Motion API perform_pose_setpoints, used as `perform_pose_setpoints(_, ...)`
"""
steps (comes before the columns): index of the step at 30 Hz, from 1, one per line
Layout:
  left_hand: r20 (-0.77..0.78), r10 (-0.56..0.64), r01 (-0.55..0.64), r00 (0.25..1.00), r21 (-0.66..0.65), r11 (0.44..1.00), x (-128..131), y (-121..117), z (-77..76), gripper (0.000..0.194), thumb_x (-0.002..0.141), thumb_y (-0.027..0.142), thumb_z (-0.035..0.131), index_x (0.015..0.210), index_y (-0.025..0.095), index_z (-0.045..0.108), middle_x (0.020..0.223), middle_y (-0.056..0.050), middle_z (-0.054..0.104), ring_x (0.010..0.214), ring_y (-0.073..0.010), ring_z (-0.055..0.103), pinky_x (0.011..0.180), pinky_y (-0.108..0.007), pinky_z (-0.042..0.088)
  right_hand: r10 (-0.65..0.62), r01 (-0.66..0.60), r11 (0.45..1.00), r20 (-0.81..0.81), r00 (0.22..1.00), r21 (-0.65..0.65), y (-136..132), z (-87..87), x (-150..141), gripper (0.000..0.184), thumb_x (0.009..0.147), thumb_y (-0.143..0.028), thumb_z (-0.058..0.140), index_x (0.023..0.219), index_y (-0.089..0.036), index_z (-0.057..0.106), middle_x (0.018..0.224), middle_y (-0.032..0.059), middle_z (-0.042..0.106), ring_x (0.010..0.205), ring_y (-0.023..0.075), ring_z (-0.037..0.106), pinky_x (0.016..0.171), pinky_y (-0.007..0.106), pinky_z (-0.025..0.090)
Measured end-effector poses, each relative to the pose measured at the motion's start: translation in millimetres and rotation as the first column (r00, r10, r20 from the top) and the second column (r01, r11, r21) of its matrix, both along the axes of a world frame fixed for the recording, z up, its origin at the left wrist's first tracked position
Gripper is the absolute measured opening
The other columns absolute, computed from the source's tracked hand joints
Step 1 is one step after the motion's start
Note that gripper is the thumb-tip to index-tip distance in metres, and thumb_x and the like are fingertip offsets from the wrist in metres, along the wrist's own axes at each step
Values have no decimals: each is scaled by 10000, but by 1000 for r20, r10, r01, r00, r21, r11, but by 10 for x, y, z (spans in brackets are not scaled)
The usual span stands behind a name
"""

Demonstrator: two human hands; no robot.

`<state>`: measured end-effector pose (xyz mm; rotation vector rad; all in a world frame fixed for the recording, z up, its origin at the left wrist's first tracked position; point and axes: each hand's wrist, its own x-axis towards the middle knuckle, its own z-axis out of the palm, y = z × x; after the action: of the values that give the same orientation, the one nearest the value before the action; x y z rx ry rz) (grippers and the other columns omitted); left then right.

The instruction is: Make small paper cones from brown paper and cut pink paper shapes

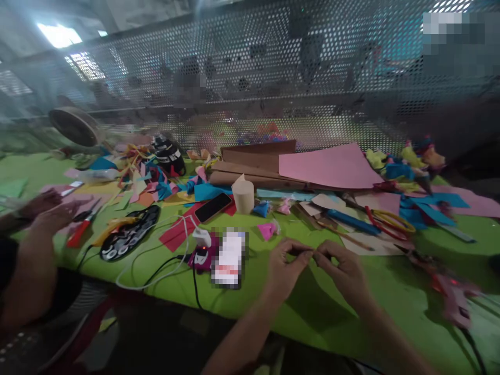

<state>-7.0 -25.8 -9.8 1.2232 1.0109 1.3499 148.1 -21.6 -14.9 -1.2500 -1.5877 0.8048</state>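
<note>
Over the green table (258, 307), my left hand (288, 264) and my right hand (340, 264) meet at the fingertips. Both are pinched closed, and whatever lies between them is too small or hidden to make out. Just beyond them are a pink folded paper piece (267, 230), a blue folded paper piece (261, 208) and a rolled cream paper cylinder (244, 197) standing upright. Left of my left hand lies a phone with a blurred lit screen (230, 259). A pink glue gun (456, 302) rests to the right of my right hand.
Scissors (390, 221), a blue cutter (351, 221) and a pencil (351, 238) lie behind my right hand. A pink sheet (332, 166) leans on cardboard at the back. Cables run from a power socket (202, 256). At left are another person's hands (54, 211) and a red-handled tool (79, 233).
</note>
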Motion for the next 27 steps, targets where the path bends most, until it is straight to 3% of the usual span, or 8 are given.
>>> perform_pose_setpoints(8,67,22,-8,998,-202,979,5,25,-60,297,675,382,856,686,169,649,683,-4,615,682,-141,540,666,-274,436,40,-44,998,106,994,34,18,51,106,381,891,-492,659,628,-231,576,633,3,536,593,171,494,550,297,388)
perform_pose_setpoints(12,129,-37,71,991,-271,960,16,23,-48,375,643,434,877,702,163,624,676,8,591,660,-124,517,650,-266,411,57,-57,998,88,995,6,30,99,133,357,875,-517,680,665,-232,638,667,20,585,626,185,539,566,300,424)
perform_pose_setpoints(17,205,-119,181,971,-317,931,24,-5,-5,411,647,454,876,722,164,595,684,23,549,666,-111,483,653,-255,379,72,-74,995,-20,997,-66,43,109,139,307,783,-520,781,681,-247,684,688,28,617,657,202,561,586,315,454)
perform_pose_setpoints(21,294,-166,258,941,-307,916,17,-10,-4,372,685,439,841,719,169,587,688,26,526,669,-111,479,674,-258,404,30,-72,982,-230,973,-173,62,59,178,338,727,-570,806,728,-247,710,686,34,625,635,195,549,565,315,453)
perform_pose_setpoints(24,169,-91,137,981,-280,950,-11,11,-16,222,821,384,730,803,172,665,773,-19,614,747,-149,565,741,-287,466,-111,37,979,-370,922,-202,77,29,215,348,708,-573,817,756,-245,711,705,41,639,626,182,535,536,301,426)
perform_pose_setpoints(27,-85,70,-83,994,-154,985,-87,54,4,203,948,323,581,1036,206,722,1034,-83,707,976,-216,642,887,-359,498,-149,68,978,-438,887,-195,74,27,213,306,717,-527,824,783,-249,714,747,47,656,644,179,540,531,297,419)
